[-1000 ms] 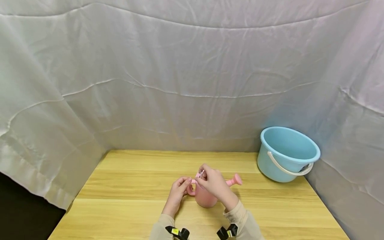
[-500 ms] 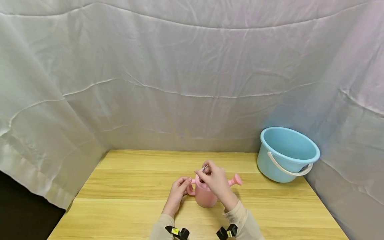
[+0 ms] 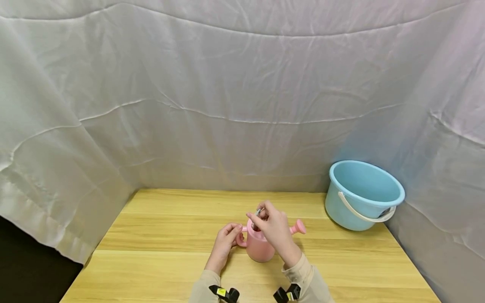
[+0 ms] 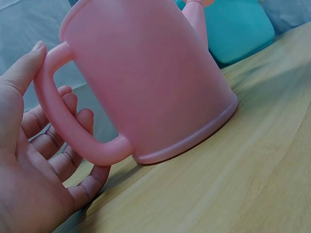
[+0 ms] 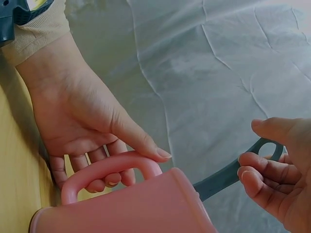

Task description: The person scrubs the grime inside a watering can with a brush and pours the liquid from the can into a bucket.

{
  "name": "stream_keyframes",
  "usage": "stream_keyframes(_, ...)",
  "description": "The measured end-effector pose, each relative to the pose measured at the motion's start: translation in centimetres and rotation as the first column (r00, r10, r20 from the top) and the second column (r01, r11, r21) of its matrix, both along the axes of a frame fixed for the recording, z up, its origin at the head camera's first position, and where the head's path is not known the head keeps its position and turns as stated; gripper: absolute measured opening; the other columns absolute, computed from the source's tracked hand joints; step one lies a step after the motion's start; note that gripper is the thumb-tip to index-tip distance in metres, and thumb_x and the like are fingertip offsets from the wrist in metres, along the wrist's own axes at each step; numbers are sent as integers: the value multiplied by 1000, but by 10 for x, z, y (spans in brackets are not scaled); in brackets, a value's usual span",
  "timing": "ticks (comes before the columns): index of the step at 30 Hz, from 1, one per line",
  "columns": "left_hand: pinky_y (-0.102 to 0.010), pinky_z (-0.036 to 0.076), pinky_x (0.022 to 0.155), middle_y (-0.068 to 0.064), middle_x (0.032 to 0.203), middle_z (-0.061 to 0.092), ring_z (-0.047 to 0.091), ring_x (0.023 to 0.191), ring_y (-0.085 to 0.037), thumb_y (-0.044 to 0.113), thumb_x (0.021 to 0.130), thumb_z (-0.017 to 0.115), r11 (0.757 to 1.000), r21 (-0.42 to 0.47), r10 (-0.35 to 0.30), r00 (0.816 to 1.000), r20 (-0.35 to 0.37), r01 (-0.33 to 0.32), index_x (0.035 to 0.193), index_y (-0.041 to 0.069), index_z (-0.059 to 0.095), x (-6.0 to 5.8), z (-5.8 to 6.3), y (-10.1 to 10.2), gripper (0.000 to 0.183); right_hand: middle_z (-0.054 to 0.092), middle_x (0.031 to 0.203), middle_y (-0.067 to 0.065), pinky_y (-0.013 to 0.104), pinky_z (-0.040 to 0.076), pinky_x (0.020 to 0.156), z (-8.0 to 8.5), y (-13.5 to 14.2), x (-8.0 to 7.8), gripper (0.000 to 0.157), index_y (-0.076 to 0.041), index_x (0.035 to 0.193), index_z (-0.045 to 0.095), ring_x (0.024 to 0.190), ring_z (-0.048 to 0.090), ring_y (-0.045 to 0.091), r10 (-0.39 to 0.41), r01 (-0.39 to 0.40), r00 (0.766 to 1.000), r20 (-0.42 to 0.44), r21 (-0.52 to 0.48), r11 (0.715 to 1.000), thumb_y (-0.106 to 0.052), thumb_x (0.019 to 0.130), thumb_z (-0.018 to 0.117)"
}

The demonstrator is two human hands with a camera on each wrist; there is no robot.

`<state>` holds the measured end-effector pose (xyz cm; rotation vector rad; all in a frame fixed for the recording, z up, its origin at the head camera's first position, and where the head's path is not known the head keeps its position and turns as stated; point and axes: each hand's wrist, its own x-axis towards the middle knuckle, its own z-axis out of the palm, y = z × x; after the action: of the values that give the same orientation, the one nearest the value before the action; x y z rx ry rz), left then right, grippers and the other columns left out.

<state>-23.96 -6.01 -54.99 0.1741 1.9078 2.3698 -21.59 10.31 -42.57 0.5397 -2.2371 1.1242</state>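
Observation:
A pink watering can [image 3: 260, 249] stands upright on the table, its spout with a flared pink head pointing right. My left hand [image 3: 223, 244] grips the can's handle [image 4: 54, 104], thumb on its top and fingers curled through the loop. Over the can's open top, my right hand [image 3: 275, 229] holds a dark grey-green tool [image 5: 221, 180] by its flat handle, which ends in a ring. Fingers lie around that ring in the right wrist view. The tool's lower end is hidden inside the can, and I cannot tell its kind.
A light blue bucket [image 3: 345, 208] with a white handle stands at the table's back right corner. Grey curtain [image 3: 227, 84] hangs behind the wooden table [image 3: 159, 235] and along both sides.
My right hand has risen slightly and shifted a little right above the can, so the can's opening and more of the tool show. The left hand has stayed on the handle.

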Motion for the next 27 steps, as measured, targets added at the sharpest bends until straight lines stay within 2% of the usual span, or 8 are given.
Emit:
stream_keyframes(6, -27, 55, 67, 1, 75, 58, 60, 69, -11, 32, 96, 61, 1000, 2, 2, 1000, -7, -2, 98, 7, 62, 0, 0, 0, 25, 62, 59, -3, 10, 40, 46, -4, -1, 0, 27, -5, 85, 58, 49, 47, -8, 20, -20, 1000, -1, 18, 1000, -16, 77, 82)
stream_keyframes(13, -28, 55, 68, 1, 75, 58, 60, 69, -11, 32, 96, 61, 1000, 1, 0, 1000, 0, 0, 96, 8, 62, 1, 1, -1, 24, 53, 55, -7, 12, 32, 43, -10, 0, 0, 27, -8, 80, 55, 45, 33, -6, -2, -14, 989, 145, 114, 993, -19, 80, 80)
stream_keyframes(18, -29, 55, 68, 1, 75, 58, 59, 68, -11, 31, 96, 61, 1000, 5, 3, 1000, 6, -3, 95, 8, 62, 0, 1, 0, 23, 53, 56, -7, 14, 35, 45, -11, 1, 0, 29, -13, 72, 53, 47, 37, -2, -43, 0, 977, 208, 204, 979, -24, 82, 78)
stream_keyframes(23, -28, 55, 68, 1, 75, 58, 59, 69, -11, 32, 97, 60, 1000, 0, -1, 1000, 3, 1, 96, 8, 62, 1, 1, 0, 24, 53, 56, -7, 15, 36, 46, -9, 2, 0, 31, -15, 69, 52, 47, 39, 0, -57, 2, 974, 218, 242, 970, -28, 83, 76)
stream_keyframes(27, -28, 54, 69, 1, 76, 59, 60, 70, -12, 33, 96, 60, 1000, -3, 6, 1000, 13, -6, 96, 9, 62, 1, 1, 1, 24, 48, 54, -6, 15, 32, 45, -8, 3, -2, 33, -14, 67, 51, 48, 35, 2, -61, 12, 982, 177, 263, 965, -27, 83, 76)
